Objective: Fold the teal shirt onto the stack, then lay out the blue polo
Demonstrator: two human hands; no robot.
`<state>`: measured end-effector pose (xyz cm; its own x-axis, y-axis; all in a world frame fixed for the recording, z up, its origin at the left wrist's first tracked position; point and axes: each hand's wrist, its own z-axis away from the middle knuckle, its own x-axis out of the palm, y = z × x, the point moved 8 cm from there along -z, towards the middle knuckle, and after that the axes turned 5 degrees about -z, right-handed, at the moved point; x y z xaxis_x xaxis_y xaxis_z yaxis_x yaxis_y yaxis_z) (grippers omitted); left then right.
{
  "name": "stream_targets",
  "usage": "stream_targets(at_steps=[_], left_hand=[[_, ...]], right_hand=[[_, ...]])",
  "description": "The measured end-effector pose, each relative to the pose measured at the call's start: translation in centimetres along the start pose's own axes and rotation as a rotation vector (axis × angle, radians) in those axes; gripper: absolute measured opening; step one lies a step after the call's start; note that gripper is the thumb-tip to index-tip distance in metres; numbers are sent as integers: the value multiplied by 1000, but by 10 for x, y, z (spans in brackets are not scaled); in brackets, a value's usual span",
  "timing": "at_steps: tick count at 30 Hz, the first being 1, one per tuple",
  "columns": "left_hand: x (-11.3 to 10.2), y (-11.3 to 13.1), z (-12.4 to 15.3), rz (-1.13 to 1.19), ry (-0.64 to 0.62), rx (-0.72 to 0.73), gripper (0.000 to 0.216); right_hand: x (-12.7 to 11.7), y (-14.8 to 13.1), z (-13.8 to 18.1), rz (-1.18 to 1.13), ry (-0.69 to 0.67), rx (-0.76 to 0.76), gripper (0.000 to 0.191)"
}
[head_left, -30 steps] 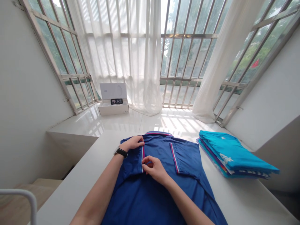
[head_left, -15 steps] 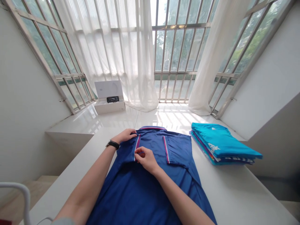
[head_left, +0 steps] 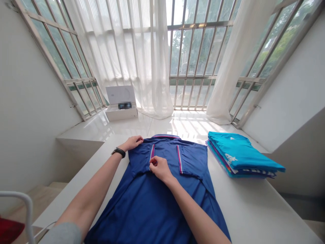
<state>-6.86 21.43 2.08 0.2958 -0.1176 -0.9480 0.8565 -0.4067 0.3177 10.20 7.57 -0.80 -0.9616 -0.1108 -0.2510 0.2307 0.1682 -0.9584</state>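
A navy blue polo shirt [head_left: 162, 206] lies spread on the white surface, collar at the far end. Both its sleeves are folded inward, their cuffs edged with white and red stripes. At the shirt's upper left shoulder, my left hand [head_left: 133, 142] has its fingers closed on the folded edge; a dark band circles that wrist. My right hand [head_left: 160, 168] pinches the lower end of the left striped cuff [head_left: 152, 150]. The right striped cuff [head_left: 179, 159] lies flat and untouched.
Folded shirts [head_left: 243, 154], bright blue on top, are stacked to the right. An open white box [head_left: 122, 114] with a dark device stands at the back left. Sheer curtains [head_left: 157, 67] hang before barred windows. A white tubular rail [head_left: 27, 210] is at lower left.
My left hand has slid left from near the top of the cuff to the shoulder's outer edge. My right hand stays at the cuff's lower end. The view has shifted slightly.
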Motion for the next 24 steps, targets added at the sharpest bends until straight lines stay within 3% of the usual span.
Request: stream_targets(at_steps=[4, 8, 18, 24], left_hand=[[-14, -30, 18, -84, -72, -66, 29], [-16, -43, 29, -199, -70, -132, 29], [-12, -30, 15, -338, -15, -125, 28], [-2, -26, 16, -344, 13, -110, 24]], right_hand=[[2, 1, 1, 28, -9, -21, 13], [1, -1, 1, 55, -11, -52, 13], [-11, -20, 6, 213, 84, -151, 10], [-16, -23, 9, 494, 79, -116, 11]])
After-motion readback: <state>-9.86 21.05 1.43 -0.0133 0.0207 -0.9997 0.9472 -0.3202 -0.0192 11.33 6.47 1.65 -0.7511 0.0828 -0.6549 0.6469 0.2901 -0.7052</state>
